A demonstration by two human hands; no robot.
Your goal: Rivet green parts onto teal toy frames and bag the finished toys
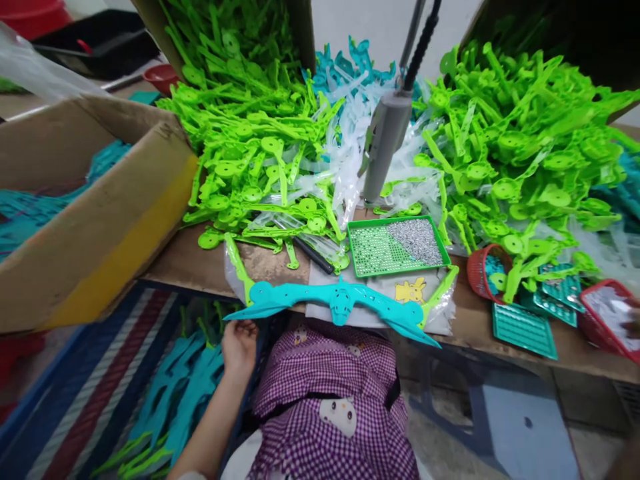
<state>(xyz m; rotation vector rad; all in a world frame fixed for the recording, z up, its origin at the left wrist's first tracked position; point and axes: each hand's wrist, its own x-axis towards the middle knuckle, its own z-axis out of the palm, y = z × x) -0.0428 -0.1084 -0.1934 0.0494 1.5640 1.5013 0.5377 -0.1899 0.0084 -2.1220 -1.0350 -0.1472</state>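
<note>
A turquoise wing-shaped plastic piece (342,301) lies across the front edge of the table, with a lime-green arm sticking up near each end. My left hand (241,343) is at its left wing, the fingers curled against the lower edge; the wing partly hides the fingertips. At the far right edge of view, my right hand (634,321) is blurred and mostly cut off, over a red basket (603,320) of small white parts. Its fingers cannot be made out. Behind the piece sits a green tray (356,268) of small metal screws.
A grey electric screwdriver (387,143) hangs above the table. Lime-green parts (250,153) heap up at left and right (530,147). A cardboard box (125,247) stands left, above a blue crate (30,427) of turquoise pieces. A stool (520,413) is below right.
</note>
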